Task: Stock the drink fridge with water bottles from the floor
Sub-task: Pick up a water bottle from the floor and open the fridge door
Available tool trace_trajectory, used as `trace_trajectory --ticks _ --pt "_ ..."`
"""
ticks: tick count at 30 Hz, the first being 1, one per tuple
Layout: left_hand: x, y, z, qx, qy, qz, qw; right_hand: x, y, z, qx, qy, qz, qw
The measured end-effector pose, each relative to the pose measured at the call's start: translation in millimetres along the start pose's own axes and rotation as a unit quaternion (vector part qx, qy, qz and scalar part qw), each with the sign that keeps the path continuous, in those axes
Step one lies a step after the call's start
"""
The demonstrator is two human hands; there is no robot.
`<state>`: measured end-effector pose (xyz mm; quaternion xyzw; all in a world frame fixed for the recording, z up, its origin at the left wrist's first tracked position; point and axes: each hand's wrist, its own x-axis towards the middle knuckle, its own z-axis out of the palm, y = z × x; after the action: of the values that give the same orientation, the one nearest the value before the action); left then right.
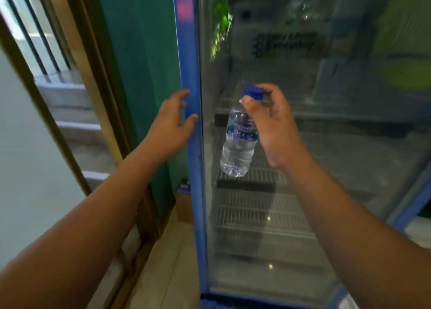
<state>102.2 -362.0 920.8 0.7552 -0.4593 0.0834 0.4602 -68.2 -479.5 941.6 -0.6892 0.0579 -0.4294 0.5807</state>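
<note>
The drink fridge has a blue-framed glass door (189, 145), and wire shelves (256, 206) show through the glass. My right hand (272, 122) holds a clear water bottle (238, 145) by its blue cap, so the bottle hangs in front of the glass. My left hand (172, 120) is at the door's left blue edge, fingers spread and curling around the frame, thumb touching it. The shelves seen through the glass look bare.
A green wall panel (140, 75) stands just left of the fridge. Further left a wood-framed doorway (98, 113) looks out on steps and a railing. A tan tiled floor (172, 262) runs along the fridge's foot, with a small blue object (184, 187) low by the wall.
</note>
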Motion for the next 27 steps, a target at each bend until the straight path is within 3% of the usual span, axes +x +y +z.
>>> trace_trajectory --ticks 5,11,15,27 --pt "58 29 -12 -0.021 0.090 -0.055 0.994 52 -39 2 0.043 0.001 -0.037 0.998" --pt "82 35 -10 -0.114 0.056 -0.104 0.986 85 -41 17 -0.033 0.067 -0.081 0.994" --pt "85 25 -14 -0.138 0.027 -0.125 0.982 89 -30 20 -0.120 0.059 -0.115 0.984" --pt "66 32 -18 -0.151 0.008 -0.104 0.983 74 -40 35 -0.150 0.111 -0.072 0.980"
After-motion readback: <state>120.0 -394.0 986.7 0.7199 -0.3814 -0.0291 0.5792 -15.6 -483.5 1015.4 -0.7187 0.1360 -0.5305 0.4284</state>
